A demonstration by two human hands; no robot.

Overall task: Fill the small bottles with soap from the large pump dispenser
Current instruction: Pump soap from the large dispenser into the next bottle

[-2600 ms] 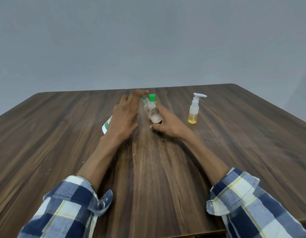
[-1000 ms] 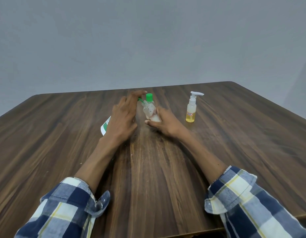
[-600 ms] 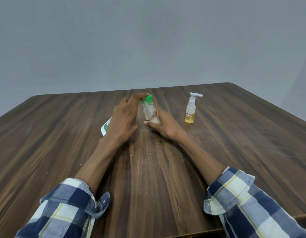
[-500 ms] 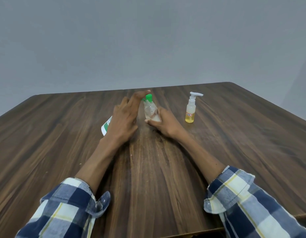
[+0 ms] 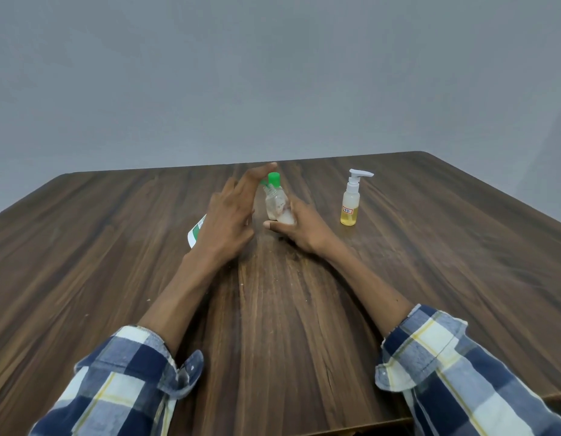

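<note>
1. Since half a second back, little has shifted: left hand (image 5: 229, 221) still lies spread over the large pump dispenser (image 5: 197, 231), fingers reaching its green pump head (image 5: 273, 178).
2. Right hand (image 5: 299, 226) stays wrapped around a clear small bottle (image 5: 277, 209), tilted under the nozzle, whitish soap at its bottom.
3. Judged step: pumping soap into this bottle; next calls for pressing while keeping its mouth beneath the spout.
4. Count: one dispenser, two small bottles; the second, a yellow-filled pump bottle (image 5: 351, 202), stands at three o'clock on the table (image 5: 446, 247).
</note>
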